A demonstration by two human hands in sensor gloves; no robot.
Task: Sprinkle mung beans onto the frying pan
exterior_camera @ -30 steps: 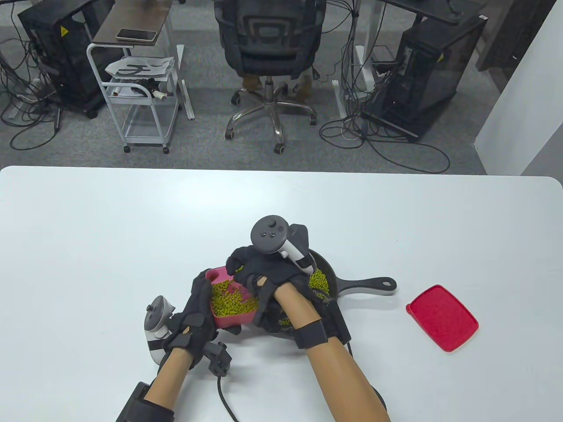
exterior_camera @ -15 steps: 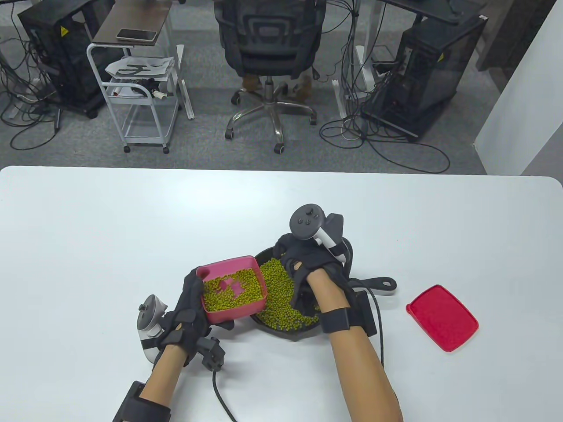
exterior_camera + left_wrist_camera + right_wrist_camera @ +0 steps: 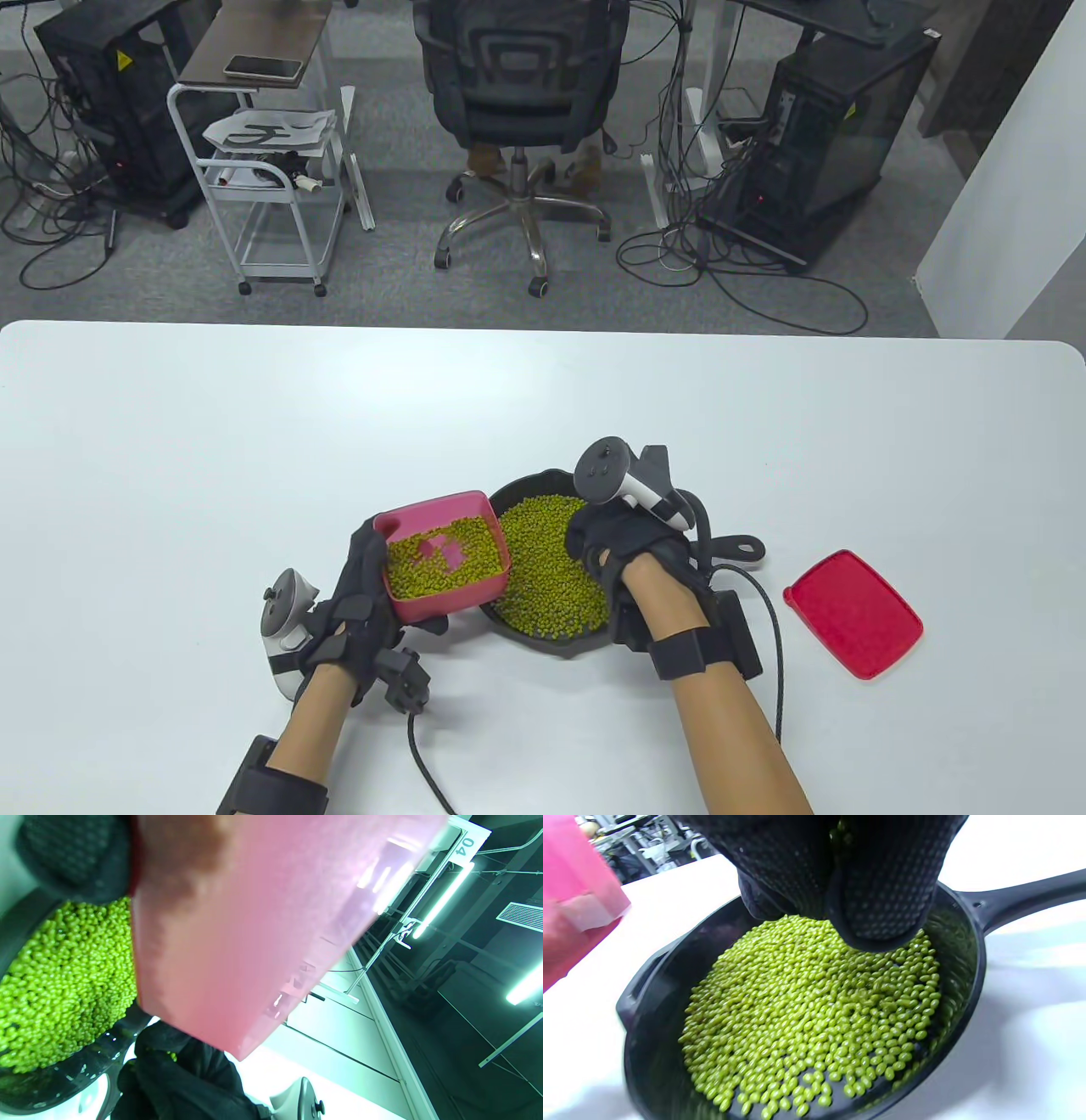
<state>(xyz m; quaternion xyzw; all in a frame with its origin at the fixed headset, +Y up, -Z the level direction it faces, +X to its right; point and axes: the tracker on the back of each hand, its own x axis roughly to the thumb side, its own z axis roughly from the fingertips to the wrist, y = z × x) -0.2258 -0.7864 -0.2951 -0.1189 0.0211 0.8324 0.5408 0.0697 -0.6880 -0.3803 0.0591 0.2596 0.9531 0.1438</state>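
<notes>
Here the left hand (image 3: 361,594) grips the pink tub (image 3: 445,556) — right hand (image 3: 632,552) cupped closed over the pan (image 3: 543,488).

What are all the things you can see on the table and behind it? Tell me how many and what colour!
Frying pan: one, black, near middle of the table, handle pointing right.
Mung beans: a great many, green, spread in the pan; more in the tub.
Tub: one, pink, held up at the pan's left edge.
Lid: one, red, flat on the table right of the pan.
Table: one, white.
Office chair: one, black, on the floor behind the table.
Cart: one, white, behind on the left.
Left hand: black glove, holds the tub.
Right hand: black glove, fingers closed together over the pan's beans.
</notes>
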